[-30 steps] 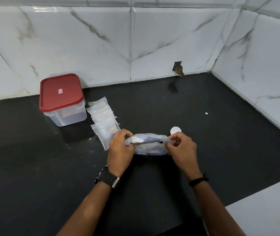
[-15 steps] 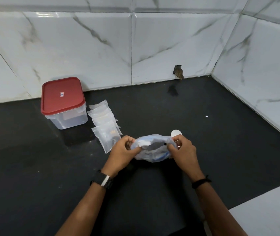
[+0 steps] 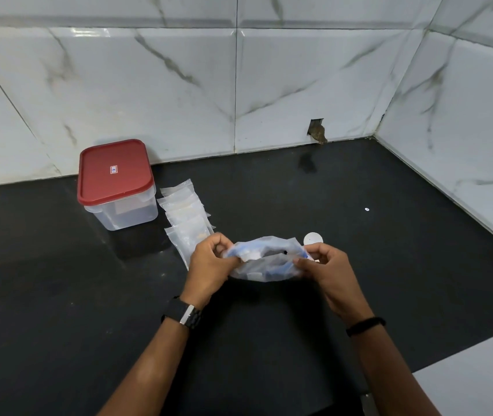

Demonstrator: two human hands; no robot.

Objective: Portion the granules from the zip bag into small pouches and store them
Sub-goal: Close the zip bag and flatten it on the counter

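Black stone counter (image 3: 359, 265) in a tiled corner, white marble-look wall tiles (image 3: 179, 85) behind and to the right. Clear rectangular plastic box with a red lid (image 3: 115, 181) sits back-left by the wall, lid on. Just right of it, a fanned row of small clear plastic pouches (image 3: 185, 217), about 5, lying flat; the nearest one runs under the left hand. Small white round cap or disc (image 3: 313, 238) sits just beyond the right hand.

Clear zip bag with a blue seal strip (image 3: 264, 259) is held above the counter between both hands, centre frame, long axis left-right, mouth up and pulled open. Left hand (image 3: 209, 268) pinches the left end of the rim, right hand (image 3: 326, 268) pinches the right end. Granules inside: can't tell level.

Key relation: pouches lie left of the bag, so the left hand is nearer. Likely next step: free that hand for a pouch.
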